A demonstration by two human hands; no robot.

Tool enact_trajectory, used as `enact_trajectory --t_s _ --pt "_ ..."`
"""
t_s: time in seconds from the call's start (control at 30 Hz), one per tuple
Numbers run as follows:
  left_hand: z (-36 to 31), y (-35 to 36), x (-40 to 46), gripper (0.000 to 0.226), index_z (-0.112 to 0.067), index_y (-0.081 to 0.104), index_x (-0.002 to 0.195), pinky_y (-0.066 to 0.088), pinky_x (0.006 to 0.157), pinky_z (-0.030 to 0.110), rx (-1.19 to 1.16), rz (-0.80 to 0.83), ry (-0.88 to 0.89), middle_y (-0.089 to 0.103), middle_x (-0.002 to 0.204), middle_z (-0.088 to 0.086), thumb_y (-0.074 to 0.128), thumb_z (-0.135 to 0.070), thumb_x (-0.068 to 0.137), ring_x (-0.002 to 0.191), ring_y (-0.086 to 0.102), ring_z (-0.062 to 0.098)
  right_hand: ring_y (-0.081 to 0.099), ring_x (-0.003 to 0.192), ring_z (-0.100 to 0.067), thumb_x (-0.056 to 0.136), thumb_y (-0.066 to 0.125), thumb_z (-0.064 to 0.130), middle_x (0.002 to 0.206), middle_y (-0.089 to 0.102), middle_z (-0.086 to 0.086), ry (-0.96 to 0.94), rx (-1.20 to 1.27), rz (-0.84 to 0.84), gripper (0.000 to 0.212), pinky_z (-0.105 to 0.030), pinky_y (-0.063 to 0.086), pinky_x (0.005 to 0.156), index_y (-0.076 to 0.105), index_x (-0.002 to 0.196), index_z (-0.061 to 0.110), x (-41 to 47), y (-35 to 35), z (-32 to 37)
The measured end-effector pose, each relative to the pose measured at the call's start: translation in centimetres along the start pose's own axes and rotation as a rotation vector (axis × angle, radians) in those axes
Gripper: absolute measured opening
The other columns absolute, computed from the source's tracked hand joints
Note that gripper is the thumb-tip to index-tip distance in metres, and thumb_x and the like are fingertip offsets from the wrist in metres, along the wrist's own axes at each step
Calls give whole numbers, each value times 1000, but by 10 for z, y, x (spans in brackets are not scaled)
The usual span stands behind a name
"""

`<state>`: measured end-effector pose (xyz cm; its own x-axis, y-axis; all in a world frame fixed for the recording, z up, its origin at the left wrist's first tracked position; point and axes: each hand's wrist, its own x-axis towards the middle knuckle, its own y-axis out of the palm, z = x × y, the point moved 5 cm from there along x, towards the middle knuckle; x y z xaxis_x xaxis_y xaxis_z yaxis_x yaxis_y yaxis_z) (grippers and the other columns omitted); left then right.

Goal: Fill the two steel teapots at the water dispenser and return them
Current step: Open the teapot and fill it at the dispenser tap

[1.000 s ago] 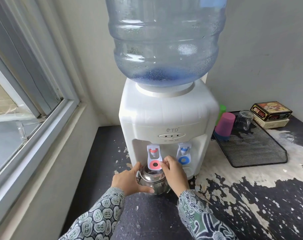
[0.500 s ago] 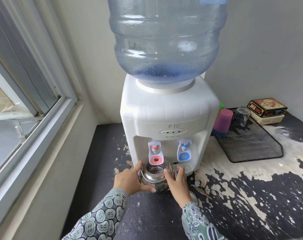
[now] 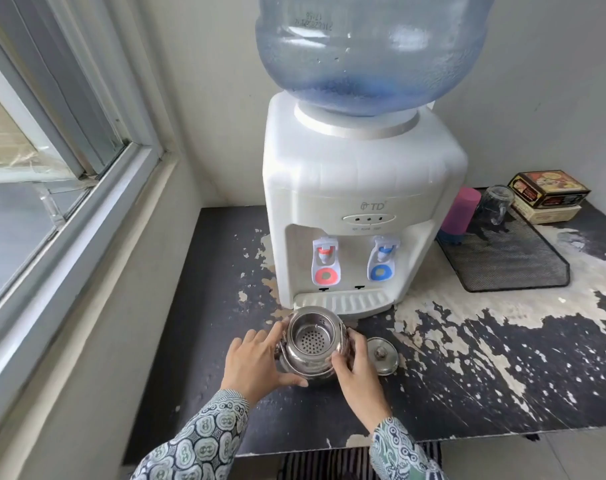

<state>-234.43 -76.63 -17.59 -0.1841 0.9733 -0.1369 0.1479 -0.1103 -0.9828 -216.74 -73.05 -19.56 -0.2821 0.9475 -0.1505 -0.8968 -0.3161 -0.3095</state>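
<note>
One steel teapot [image 3: 312, 344] is in view, lidless, its perforated strainer basket showing; I cannot tell how much water it holds. It stands on the table [image 3: 502, 375] just in front of the drip tray [image 3: 343, 301], clear of both taps. I have it between both grips: left hand [image 3: 256, 362] cupped on its left flank with the thumb curled under the near side, right hand [image 3: 358, 370] wrapped on its right flank, fingers touching the steel. The pot is squat, its axis upright, centred between the two grips. Its lid [image 3: 382, 355] lies flat on the table just beside the right hand, so in my judgement that hand is the nearer one for capping. The water dispenser [image 3: 360, 188] stands directly beyond.
</note>
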Motion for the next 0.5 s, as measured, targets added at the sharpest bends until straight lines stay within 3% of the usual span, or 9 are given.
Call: enact_trajectory --t_s 0.1,0.23,0.33,0.43,0.5 --pt "2 8 -9 127 -33 12 146 37 88 31 -6 28 -8 58 119 -5 29 -92 35 111 51 17 53 97 -2 89 51 11 107 55 8 8 18 -4 38 -15 39 85 37 120 27 -7 8 -11" --pt "4 13 -14 119 -33 12 146 37 88 31 0 44 -6 58 116 -3 43 -87 44 109 50 19 55 97 -8 88 53 15 108 55 12 31 -2 17 40 -23 42 91 36 119 35 -12 13 -24" --pt "4 15 -12 115 -34 10 146 36 92 31 -3 74 -7 55 119 -3 53 -84 51 112 47 19 53 107 -4 89 51 34 114 55 15 5 -97 34 31 -25 44 93 44 119 35 -12 1 -27" --pt "5 16 -11 112 -34 8 146 34 95 31 -19 90 -13 53 123 -3 57 -80 55 115 44 18 49 107 -15 88 52 33 115 56 2 -96 -464 -233 31 -33 44 89 55 116 19 -6 -32 -28" --pt "4 16 -11 111 -35 7 146 33 96 31 -31 97 -15 52 124 -3 58 -78 57 116 43 19 48 104 -24 86 58 23 118 55 -8 -24 -607 -328 29 -33 43 82 57 114 14 2 -48 -34"
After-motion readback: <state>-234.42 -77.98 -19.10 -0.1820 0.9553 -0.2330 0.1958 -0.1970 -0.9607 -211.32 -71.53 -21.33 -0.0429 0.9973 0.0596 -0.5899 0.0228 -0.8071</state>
